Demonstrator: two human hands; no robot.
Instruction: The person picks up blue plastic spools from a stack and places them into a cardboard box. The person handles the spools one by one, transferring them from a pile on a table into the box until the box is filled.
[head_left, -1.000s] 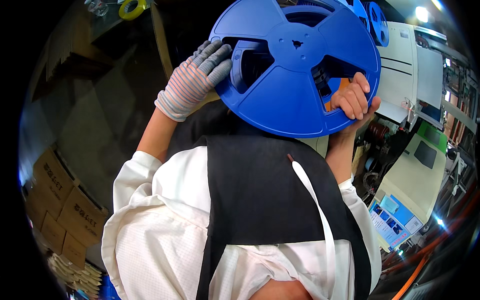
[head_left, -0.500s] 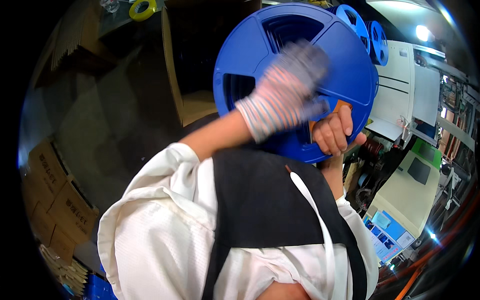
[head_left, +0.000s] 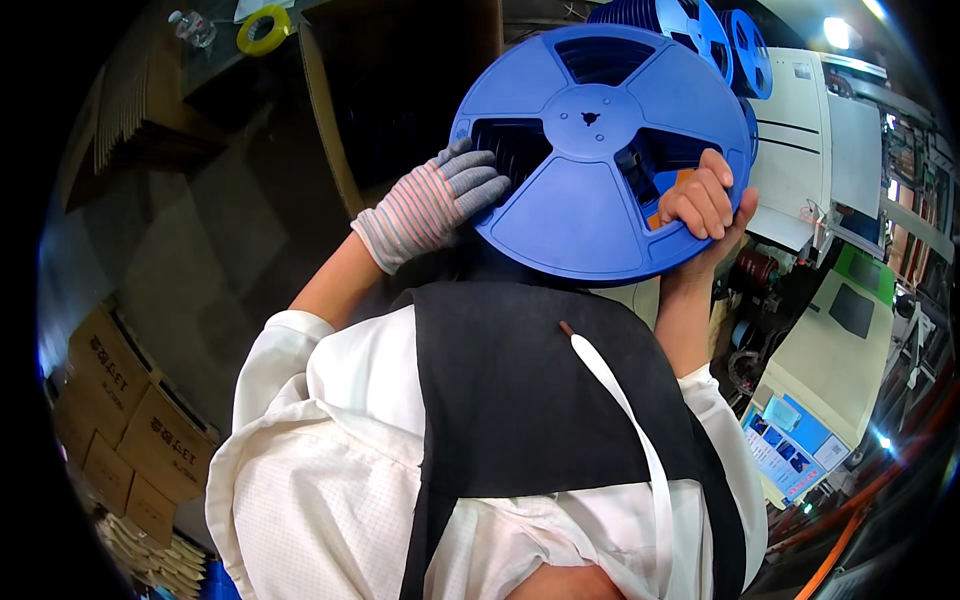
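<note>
While the round blue reel (head_left: 570,220) lies between both hands, the bare right hand (head_left: 705,205) grips its right rim; the gloved left hand (head_left: 430,205) overlaps its left edge, hold impossible to tell.

Blue reel (head_left: 570,215), pink and grey striped glove (head_left: 410,218), black apron (head_left: 550,390), white sleeves (head_left: 275,370).

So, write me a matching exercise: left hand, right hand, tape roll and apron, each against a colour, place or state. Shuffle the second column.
Column one
1. Left hand
2. Right hand
3. Tape roll
4. Apron

Column two
A. Plain black, worn on the chest
B. Bare, gripping the blue reel at its lower right
C. Striped glove on, at the reel's left side
D. Yellow, toward the picture's upper left

Pairs: 1-C, 2-B, 3-D, 4-A
</note>
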